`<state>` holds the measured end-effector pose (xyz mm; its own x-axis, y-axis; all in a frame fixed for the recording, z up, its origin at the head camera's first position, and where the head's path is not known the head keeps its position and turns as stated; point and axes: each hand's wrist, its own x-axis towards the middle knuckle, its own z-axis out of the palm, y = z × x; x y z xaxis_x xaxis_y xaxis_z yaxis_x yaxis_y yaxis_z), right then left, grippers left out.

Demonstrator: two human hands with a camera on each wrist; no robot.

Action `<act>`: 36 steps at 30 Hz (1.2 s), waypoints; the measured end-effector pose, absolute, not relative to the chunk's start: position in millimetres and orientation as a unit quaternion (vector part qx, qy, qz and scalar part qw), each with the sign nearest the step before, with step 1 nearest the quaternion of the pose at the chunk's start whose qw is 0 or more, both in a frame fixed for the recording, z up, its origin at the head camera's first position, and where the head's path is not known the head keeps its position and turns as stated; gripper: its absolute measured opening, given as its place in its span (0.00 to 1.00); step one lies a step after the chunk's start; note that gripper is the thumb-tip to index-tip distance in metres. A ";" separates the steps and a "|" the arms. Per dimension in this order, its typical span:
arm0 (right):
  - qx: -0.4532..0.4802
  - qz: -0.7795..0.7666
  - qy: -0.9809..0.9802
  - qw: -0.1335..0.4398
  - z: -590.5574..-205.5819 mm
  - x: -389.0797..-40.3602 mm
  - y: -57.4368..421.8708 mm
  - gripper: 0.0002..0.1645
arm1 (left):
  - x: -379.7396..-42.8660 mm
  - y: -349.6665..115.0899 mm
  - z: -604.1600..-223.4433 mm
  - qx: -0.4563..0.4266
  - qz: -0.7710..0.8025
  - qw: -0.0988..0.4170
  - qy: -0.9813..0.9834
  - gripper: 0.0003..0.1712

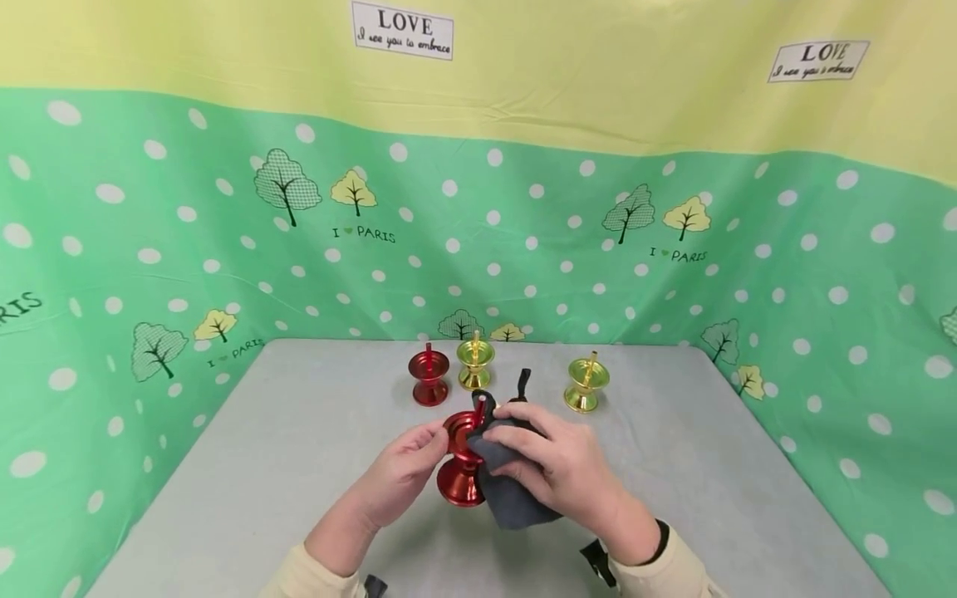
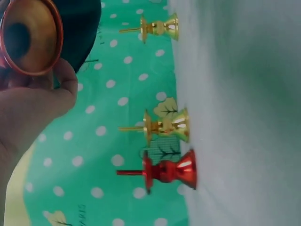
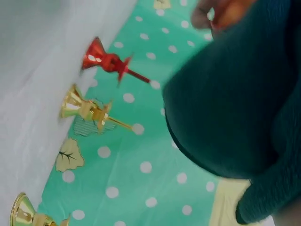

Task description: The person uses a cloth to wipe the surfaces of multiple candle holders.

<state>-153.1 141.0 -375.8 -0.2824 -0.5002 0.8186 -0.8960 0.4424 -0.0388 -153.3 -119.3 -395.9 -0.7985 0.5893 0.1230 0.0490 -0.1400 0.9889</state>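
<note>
My left hand point(image 1: 407, 469) pinches the rim of a shiny red candle holder point(image 1: 459, 486) between thumb and fingers, clear of the table in the left wrist view, where its hollow base point(image 2: 32, 37) faces the camera. A dark grey cloth point(image 1: 516, 498) lies bunched in my right hand point(image 1: 564, 465), whose fingers hold it against the holder's right side and spike. In the right wrist view the cloth point(image 3: 225, 103) covers most of the held holder. Part of the holder's cup is hidden behind the cloth.
Behind the hands, another red candle holder point(image 1: 429, 378) stands upright beside a gold one point(image 1: 475, 363). A second gold candle holder point(image 1: 586, 384) stands farther right. The grey table point(image 1: 299, 432) ends at a green dotted curtain point(image 1: 419, 274).
</note>
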 end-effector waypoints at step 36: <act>0.468 0.113 -0.851 0.210 -438.9 -219.0 168.7 0.25 | -241.4 -115.8 -445.1 0.219 0.518 0.274 0.780 0.29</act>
<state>-219.0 168.7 -438.9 -0.4734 -0.7493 0.4631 -0.8440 0.5363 0.0050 -241.4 -115.8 -445.1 -0.7536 0.6257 -0.2013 0.0575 0.3678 0.9281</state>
